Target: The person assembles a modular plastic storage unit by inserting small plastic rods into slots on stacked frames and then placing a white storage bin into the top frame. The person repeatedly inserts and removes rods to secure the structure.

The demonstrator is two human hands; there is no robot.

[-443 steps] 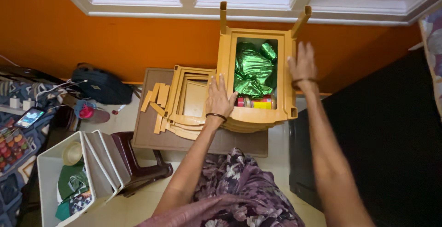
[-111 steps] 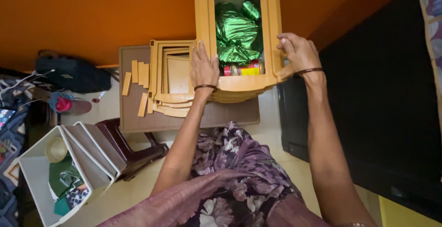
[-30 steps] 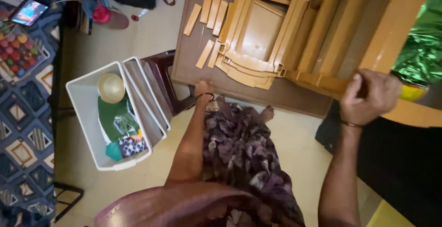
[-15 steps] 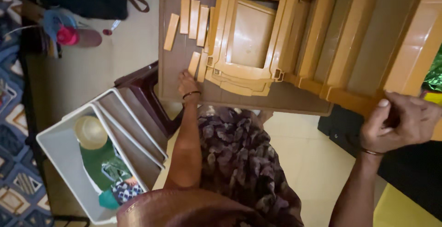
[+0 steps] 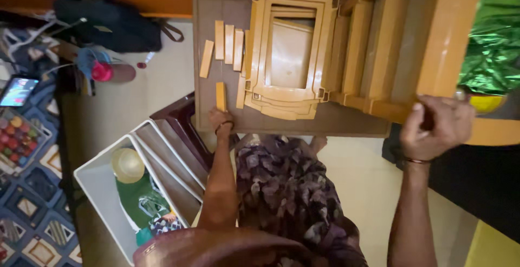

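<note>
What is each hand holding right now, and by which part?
The right hand grips the tan shelf unit by its front edge rail. The left hand holds nothing; it rests at the near edge of the brown board.

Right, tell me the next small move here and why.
Probably close the left hand on the short tan slat lying just beyond its fingertips on the brown board. The right hand already grips the edge of the big tan frame, so only the left is free, and that slat lies apart from the other slats near the stacked frames.
</note>
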